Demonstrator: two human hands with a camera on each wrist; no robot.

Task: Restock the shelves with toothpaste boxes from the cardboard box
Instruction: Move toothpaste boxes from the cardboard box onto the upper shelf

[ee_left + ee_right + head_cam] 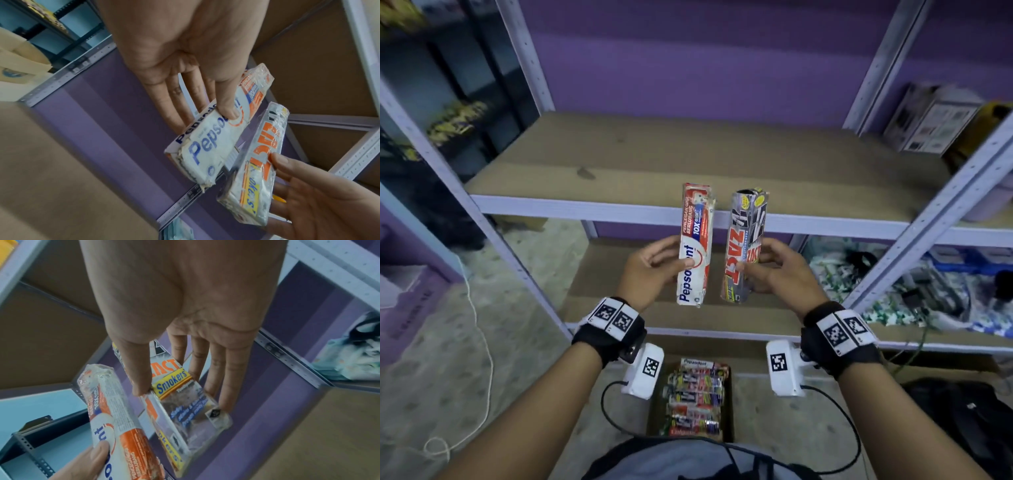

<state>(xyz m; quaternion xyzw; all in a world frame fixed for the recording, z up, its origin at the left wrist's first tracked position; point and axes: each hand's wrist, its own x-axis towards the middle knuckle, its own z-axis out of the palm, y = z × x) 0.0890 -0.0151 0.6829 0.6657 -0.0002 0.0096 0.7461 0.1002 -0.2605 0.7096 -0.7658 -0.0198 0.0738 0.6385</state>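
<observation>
My left hand (654, 270) holds a white and red Pepsodent toothpaste box (697, 240) upright, thumb on its front, fingers behind. In the left wrist view the thumb presses the Pepsodent box (216, 134). My right hand (777, 270) pinches a silver Zact toothpaste box (744, 246) the same way; the right wrist view shows this Zact box (185, 405) between thumb and fingers. Both boxes stand side by side in front of the bare brown middle shelf (688, 150). The open cardboard box (693, 397) with several toothpaste boxes sits on the floor below my wrists.
White metal uprights (941, 205) frame the shelving against a purple wall. A lower shelf (599, 294) lies behind my hands. Boxes (931, 120) and cluttered bags (893, 284) fill the right bay. A white cord (482, 342) trails on the floor at left, a dark bag (962, 418) at right.
</observation>
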